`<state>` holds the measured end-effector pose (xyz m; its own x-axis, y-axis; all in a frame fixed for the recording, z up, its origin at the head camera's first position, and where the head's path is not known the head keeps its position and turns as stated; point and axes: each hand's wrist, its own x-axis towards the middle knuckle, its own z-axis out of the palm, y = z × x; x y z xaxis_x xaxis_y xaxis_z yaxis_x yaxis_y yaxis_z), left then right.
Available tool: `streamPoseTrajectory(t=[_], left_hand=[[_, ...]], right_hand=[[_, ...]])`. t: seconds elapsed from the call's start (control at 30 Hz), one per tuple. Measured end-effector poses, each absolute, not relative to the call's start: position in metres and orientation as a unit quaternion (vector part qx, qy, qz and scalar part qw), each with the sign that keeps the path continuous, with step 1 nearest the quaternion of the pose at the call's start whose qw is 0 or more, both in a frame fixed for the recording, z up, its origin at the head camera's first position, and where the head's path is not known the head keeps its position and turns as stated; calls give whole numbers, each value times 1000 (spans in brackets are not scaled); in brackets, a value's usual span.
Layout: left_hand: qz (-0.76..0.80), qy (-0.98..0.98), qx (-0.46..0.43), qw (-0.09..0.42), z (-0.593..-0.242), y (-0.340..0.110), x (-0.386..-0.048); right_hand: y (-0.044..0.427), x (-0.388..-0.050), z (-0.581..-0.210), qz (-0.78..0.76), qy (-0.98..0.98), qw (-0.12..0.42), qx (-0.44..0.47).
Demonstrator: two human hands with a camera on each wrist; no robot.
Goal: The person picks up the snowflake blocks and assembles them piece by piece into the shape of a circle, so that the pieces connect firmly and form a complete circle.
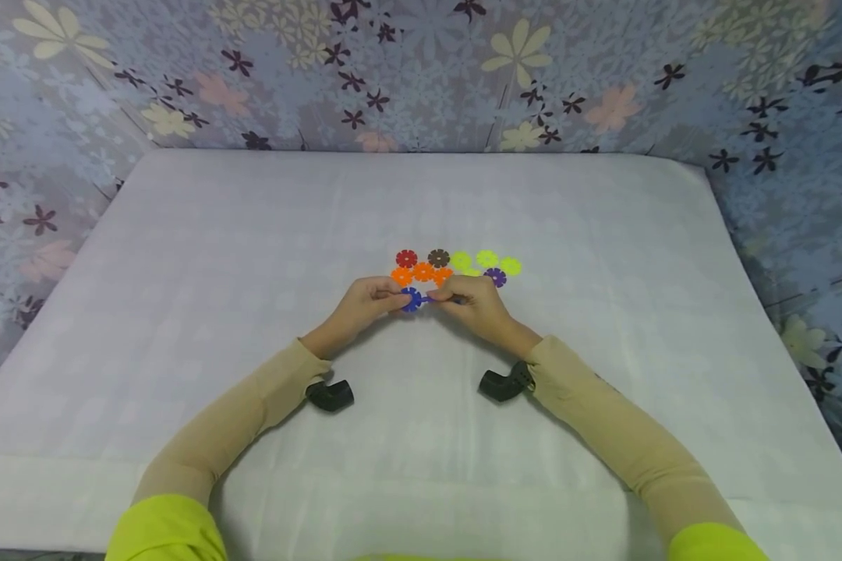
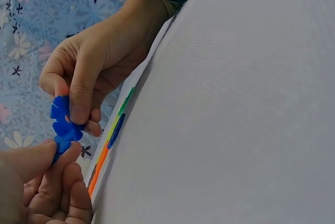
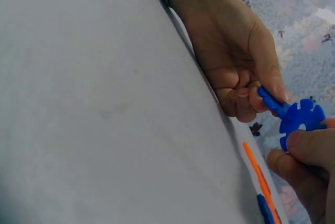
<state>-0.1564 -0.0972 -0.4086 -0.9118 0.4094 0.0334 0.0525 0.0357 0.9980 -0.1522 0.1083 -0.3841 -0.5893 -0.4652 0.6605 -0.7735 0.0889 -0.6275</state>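
In the head view my left hand [image 1: 366,306] pinches a blue notched disc [image 1: 412,300], its flat face toward the camera. My right hand [image 1: 479,304] pinches a second blue notched disc [image 1: 426,299], seen edge-on. The two discs meet at an angle between my fingertips; how deep their slots engage cannot be made out. Both wrist views show the pair: one disc [image 2: 67,121] in the right hand [image 2: 99,59] and one [image 2: 60,147] in the left hand [image 2: 49,187]. Thumbs and fingers cover parts of both discs.
Just beyond my hands lie flat notched discs: red [image 1: 406,258], brown [image 1: 438,259], several orange [image 1: 423,271], several yellow-green [image 1: 487,258] and a purple one [image 1: 494,277]. They rest on a white-covered table [image 1: 252,218]. Flowered cloth [image 1: 421,78] hangs behind it.
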Motion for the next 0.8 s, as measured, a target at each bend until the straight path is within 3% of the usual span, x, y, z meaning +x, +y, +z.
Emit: streamPoseTrajectory(t=[0.2,0.47,0.67,0.8], left_hand=[[649,730,164,137,-411,-95,-159],[627,751,151,145,-409,-94,-154],[657,724,143,153,-408,-96,-155],[669,714,140,154,-409,-97,-157]], right_hand=[[109,-160,-399,533,-720,117,428],[110,-163,-417,486,-735,149,450],[110,-165,-410,442,-805,143,369],[120,-170,-406,409,-852,90,314]])
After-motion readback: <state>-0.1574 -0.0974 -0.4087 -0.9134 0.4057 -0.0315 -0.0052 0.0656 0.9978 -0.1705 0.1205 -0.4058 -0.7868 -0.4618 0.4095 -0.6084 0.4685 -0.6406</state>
